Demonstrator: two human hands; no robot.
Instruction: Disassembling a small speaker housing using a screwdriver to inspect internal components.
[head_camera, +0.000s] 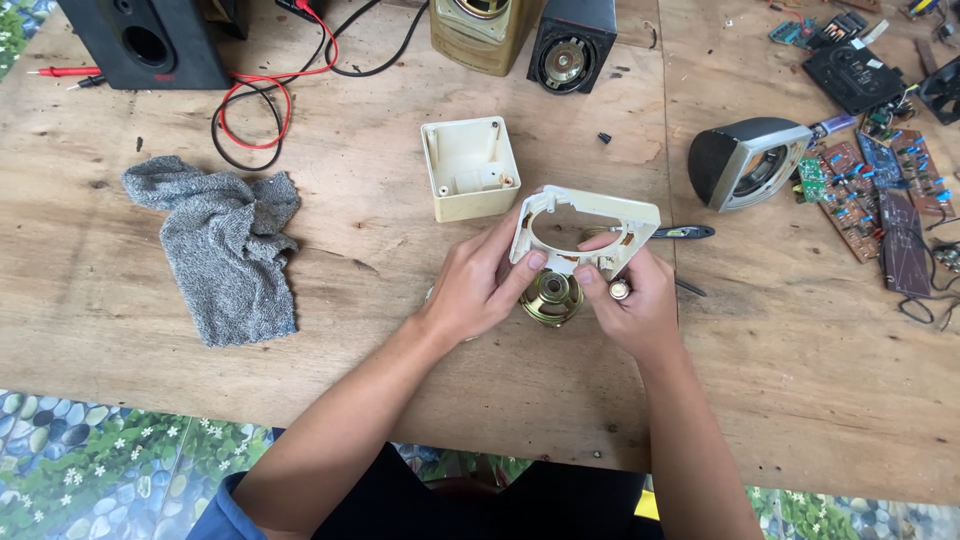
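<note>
Both hands, left and right, grip the cream plastic speaker front frame, already off the cream box shell just behind; brass-coloured speaker driver sits loose beneath (reassembly remains, seemingly).

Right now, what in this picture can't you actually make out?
- Gold speaker driver: partly hidden behind the cream front panel and both hands, head view.
- Small silver part at the right hand: too small to identify.
- Circuit boards: parts too small; some cut by the right edge.
</note>
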